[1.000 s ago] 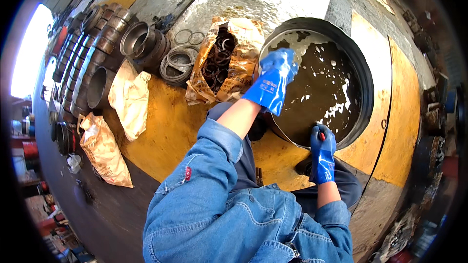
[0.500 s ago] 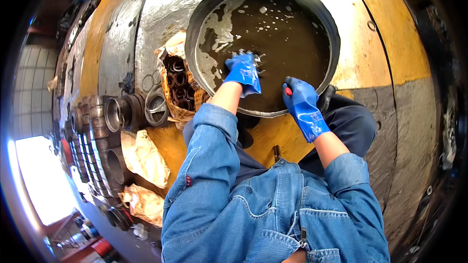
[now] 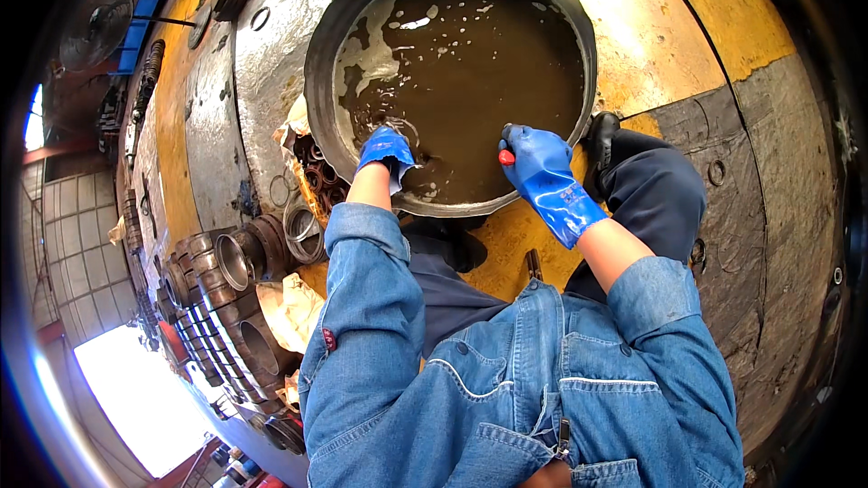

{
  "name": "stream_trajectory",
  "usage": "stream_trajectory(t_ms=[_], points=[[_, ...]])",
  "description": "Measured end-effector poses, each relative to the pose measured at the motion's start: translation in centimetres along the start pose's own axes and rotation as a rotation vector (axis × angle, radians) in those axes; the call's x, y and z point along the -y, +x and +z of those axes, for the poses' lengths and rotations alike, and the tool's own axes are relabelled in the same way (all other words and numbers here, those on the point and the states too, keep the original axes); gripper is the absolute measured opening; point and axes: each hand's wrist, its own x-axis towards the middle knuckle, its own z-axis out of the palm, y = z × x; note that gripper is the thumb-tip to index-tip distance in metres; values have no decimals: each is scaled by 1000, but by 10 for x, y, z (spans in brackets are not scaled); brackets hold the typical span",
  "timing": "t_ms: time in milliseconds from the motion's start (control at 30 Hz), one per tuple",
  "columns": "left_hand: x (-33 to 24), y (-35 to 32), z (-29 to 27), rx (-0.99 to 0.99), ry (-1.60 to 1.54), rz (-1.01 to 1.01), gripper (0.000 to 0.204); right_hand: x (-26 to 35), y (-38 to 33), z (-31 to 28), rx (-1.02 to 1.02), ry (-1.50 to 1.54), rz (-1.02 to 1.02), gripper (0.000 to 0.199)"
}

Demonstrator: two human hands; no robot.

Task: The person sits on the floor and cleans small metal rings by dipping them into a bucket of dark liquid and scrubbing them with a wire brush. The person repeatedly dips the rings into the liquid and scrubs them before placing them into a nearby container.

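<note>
A wide, round dark tub of murky brown liquid stands in front of me, with pale foam floating toward its left side. My left hand, in a blue rubber glove, dips into the liquid by the near left wall. Its fingers are hidden there, and so is anything they hold. Ripples ring the spot. Over the near right rim my right hand, gloved the same way, is closed around a red-ended object. Only the red end shows, so its kind is unclear.
Left of the tub, a torn paper-wrapped bundle holds several brown metal rings. Large metal rings and cylinders stand in rows, with crumpled brown paper nearby. Worn metal plates cover the floor. My black shoe is beside the tub.
My left hand has moved left and toward me through the liquid, to the tub's near left wall. My right hand stays near the rim with the red-ended object. The whole view has shifted.
</note>
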Motion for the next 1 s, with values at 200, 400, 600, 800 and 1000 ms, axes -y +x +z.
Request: stream_trajectory(t_ms=[200,400,600,800,1000], points=[[-59,-26,-55,169,252,204,29,-2,2,-5,61,-50,78,9],[-86,-39,-49,74,-289,64,34,0,3,-4,51,-23,44,12],[-111,-38,-46,49,-398,74,35,-4,6,-7,87,-18,66,14],[-129,-44,-68,-57,-468,72,31,-11,3,1,-4,-2,-31,12],[-146,-39,-81,37,-448,21,26,-9,2,-11,21,-2,15,15]])
